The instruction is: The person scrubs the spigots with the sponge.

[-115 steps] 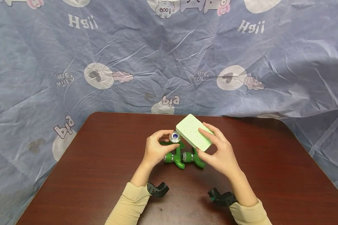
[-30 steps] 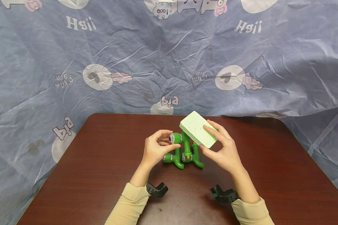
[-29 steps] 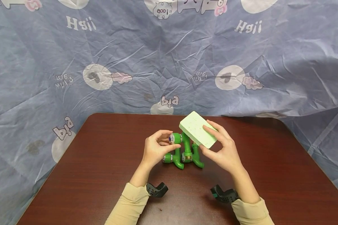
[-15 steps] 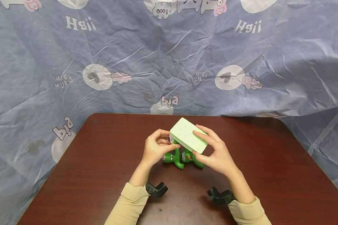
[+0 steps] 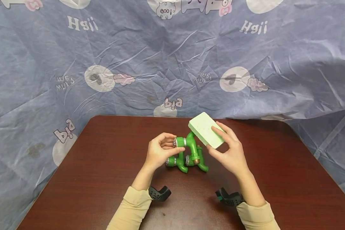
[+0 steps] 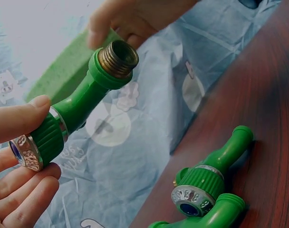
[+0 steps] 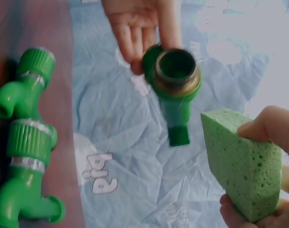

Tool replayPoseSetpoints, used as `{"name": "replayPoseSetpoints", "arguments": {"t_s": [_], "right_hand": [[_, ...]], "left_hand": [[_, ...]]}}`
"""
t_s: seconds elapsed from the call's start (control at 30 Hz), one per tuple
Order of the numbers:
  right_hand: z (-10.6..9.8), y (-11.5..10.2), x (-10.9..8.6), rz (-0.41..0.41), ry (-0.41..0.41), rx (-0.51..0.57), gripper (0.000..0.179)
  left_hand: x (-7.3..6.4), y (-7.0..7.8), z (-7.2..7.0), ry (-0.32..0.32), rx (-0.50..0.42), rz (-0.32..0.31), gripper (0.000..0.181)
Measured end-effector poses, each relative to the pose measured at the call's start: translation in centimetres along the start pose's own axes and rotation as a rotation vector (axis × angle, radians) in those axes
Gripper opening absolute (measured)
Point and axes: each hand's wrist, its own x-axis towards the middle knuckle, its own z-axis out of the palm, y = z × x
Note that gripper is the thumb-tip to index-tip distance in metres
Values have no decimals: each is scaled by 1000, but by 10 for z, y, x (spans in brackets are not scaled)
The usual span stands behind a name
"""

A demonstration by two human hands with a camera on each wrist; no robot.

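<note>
My left hand (image 5: 157, 152) grips a green plastic tap (image 5: 192, 145) by its ribbed, silver-ended knob, thumb on one side and fingers on the other. Held above the table, the tap points its brass threaded end (image 6: 117, 59) down toward me in the head view. In my right hand (image 5: 230, 156) is a pale green sponge (image 5: 207, 130), pinched between thumb and fingers. The sponge is just right of the tap's upper end and covers part of it in the head view; the right wrist view shows a gap between them.
Two more green taps, a left one (image 5: 181, 164) and a right one (image 5: 202, 164), lie side by side on the dark red-brown table (image 5: 118, 159) below my hands. A blue patterned cloth (image 5: 149, 64) hangs behind the table's far edge.
The tap in my left hand has turned from knob end facing me to sideways. Half a second ago the sponge was over the tap; it has since moved right and up.
</note>
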Motion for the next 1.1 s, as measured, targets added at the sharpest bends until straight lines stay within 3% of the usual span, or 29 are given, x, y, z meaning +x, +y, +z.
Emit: {"name": "replayPoseSetpoints", "arguments": {"t_s": [0.17, 0.27, 0.4, 0.5, 0.77, 1.0, 1.1], "right_hand": [[5, -9, -1, -85, -102, 60, 62], [8, -13, 0, -108, -160, 68, 62], [4, -13, 1, -77, -107, 19, 61], [0, -12, 0, -61, -75, 13, 61], [3, -14, -1, -104, -188, 69, 60], [-6, -15, 1, -42, -69, 13, 60], [-7, -16, 1, -78, -99, 46, 60]], "left_hand": [[-1, 5, 0, -23, 3, -13, 39], [-3, 19, 0, -32, 4, -27, 38], [-5, 35, -1, -32, 5, -41, 35], [-5, 36, -1, -33, 0, -50, 35], [-5, 34, 0, -41, -45, -40, 36], [-5, 32, 0, -14, -34, -5, 37], [-4, 31, -1, 6, -55, 24, 38]]}}
